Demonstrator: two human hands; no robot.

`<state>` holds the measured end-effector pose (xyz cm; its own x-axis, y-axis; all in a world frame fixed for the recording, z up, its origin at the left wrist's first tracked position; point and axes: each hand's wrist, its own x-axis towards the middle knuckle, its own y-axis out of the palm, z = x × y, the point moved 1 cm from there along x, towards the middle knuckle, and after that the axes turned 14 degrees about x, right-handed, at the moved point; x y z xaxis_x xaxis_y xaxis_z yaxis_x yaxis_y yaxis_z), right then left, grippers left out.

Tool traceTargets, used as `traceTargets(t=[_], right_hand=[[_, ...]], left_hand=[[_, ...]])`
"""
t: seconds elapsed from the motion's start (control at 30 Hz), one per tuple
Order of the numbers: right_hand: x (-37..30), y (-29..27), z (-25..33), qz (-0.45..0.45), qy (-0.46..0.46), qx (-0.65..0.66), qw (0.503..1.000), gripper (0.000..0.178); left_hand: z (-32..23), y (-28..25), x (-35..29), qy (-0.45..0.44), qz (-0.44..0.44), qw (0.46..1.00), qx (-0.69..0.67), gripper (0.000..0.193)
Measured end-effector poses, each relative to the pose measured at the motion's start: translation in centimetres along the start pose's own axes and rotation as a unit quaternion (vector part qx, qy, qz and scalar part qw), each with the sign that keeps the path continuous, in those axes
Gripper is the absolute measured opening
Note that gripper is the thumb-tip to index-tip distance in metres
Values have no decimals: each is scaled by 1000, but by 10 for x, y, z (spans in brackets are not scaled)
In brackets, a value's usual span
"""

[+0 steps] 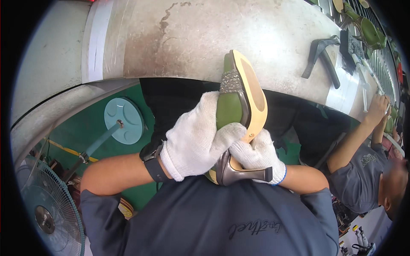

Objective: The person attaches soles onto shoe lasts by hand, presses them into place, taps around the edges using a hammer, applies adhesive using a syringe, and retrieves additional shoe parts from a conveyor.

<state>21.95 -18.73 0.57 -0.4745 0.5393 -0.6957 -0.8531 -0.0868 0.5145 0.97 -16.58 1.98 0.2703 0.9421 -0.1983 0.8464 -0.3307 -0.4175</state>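
High-heeled shoe [230,109] looks light and stiff-soled, its glittery strap [231,82] probably delicate; the waist [255,128] seems the best hold. Left hand [198,134] and right hand [258,153] curl closely around it.

Short-sleeved, dark blue-grey shirt [183,217]; white knit gloves [192,134]
Dark cursive lettering [255,228] marks its front; blue edging [282,178] rims the right glove [261,157]; a black watch [154,167] circles the left wrist.

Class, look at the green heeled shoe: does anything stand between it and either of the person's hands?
Only the white gloves on the left hand and right hand, which both grip the green heeled shoe. Nothing else visible comes between; the hammer lies apart on the workbench.
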Motion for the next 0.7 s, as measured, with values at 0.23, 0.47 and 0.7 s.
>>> traceTargets(t=[0.23, 0.47, 0.7], right_hand=[[7, -7, 38, 191, 41, -2, 981, 55], [7, -3, 36, 160, 55, 8, 986, 56], [7, 6, 19, 111, 27, 102, 988, 56]], left_hand=[[9, 1, -1, 11, -4, 999, -52, 47], [7, 4, -2, 6, -25, 999, -23, 43], [-4, 2, 1, -16, -38, 999, 1, 43]])
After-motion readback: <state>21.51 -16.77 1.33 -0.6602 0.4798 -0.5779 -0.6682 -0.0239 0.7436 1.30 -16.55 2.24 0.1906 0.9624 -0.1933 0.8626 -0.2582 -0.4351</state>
